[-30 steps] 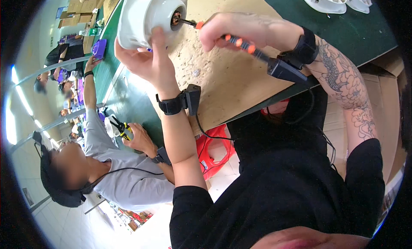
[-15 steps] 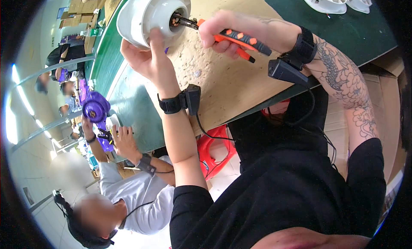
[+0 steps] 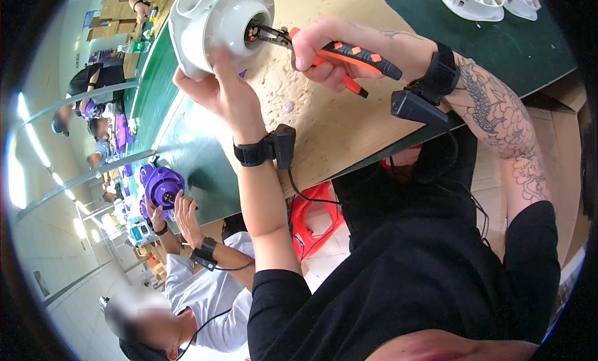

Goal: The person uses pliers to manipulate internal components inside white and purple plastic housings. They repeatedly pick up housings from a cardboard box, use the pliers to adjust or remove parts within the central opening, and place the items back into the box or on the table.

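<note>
A white plastic housing (image 3: 212,31) with a round central opening is tilted up at the top of the view. My left hand (image 3: 224,99) grips its lower edge, thumb against the white wall. In my right hand (image 3: 333,49) are needle-nose pliers (image 3: 361,57) with orange and black handles, fingers wrapped round them. Their dark jaws reach into the opening, where small copper-coloured parts (image 3: 252,33) show. Whether the jaws are closed on one of these I cannot tell. Both my wrists carry black straps with small boxes.
Brown cardboard (image 3: 336,121) covers part of the green table (image 3: 411,6). More white housings (image 3: 470,1) lie at the top right. At left, a co-worker in a grey shirt (image 3: 205,289) handles a purple housing (image 3: 163,186). A red stool (image 3: 317,221) stands below the table edge.
The pliers and my right hand have shifted slightly right, and the handles sit at a changed angle. The white housing has tilted a little. The co-worker's purple housing has moved nearer.
</note>
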A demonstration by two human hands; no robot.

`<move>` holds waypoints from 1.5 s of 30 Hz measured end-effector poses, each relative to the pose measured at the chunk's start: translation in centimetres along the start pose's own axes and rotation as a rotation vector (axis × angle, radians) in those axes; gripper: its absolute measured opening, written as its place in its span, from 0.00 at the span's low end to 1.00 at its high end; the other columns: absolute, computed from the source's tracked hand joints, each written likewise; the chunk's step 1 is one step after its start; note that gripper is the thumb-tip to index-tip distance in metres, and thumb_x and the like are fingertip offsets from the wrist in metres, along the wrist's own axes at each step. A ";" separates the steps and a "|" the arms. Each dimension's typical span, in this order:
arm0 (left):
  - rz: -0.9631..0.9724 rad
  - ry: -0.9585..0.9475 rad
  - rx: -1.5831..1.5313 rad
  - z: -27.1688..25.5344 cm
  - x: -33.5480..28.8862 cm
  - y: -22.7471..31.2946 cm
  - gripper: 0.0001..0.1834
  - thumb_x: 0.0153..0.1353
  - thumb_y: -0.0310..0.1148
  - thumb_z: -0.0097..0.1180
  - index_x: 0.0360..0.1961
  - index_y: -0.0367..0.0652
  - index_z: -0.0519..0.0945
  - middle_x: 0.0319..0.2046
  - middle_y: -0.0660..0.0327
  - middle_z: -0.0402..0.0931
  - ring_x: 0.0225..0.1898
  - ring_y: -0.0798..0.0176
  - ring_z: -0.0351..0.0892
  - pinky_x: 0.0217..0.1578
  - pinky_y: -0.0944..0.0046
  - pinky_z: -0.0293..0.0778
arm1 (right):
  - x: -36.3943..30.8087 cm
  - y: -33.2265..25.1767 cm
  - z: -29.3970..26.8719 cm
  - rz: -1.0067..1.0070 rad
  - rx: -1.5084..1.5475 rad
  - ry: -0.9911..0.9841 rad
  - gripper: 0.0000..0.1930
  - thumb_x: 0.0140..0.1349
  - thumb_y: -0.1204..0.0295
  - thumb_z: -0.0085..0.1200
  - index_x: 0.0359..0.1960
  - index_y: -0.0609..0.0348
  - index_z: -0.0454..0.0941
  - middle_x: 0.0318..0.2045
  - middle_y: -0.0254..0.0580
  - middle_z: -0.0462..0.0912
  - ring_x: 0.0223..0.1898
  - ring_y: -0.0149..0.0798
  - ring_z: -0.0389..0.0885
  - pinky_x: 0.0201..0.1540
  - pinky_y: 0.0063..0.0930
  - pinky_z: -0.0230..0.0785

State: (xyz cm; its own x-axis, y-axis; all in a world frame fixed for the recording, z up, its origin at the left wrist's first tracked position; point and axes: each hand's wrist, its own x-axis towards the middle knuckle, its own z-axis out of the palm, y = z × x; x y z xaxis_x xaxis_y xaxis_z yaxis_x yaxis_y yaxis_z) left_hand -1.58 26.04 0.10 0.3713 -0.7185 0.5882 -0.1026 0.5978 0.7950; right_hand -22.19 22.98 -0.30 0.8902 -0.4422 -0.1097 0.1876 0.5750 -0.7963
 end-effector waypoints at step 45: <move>0.055 -0.019 0.141 -0.7 0.6 -0.2 0.24 0.70 0.33 0.62 0.57 0.32 0.66 0.51 0.53 0.76 0.52 0.62 0.78 0.52 0.64 0.77 | -0.3 0.4 1.0 -0.106 -0.239 0.123 0.17 0.52 0.53 0.59 0.26 0.54 0.77 0.15 0.26 0.65 0.12 0.24 0.63 0.16 0.21 0.53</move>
State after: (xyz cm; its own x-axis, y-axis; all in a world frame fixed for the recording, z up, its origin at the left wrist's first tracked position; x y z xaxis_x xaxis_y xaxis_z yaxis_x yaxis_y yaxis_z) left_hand -0.73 25.76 0.18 0.3440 -0.6938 0.6327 -0.2516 0.5811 0.7740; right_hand -21.99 24.02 -0.04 0.8109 -0.5799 -0.0781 0.1605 0.3487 -0.9234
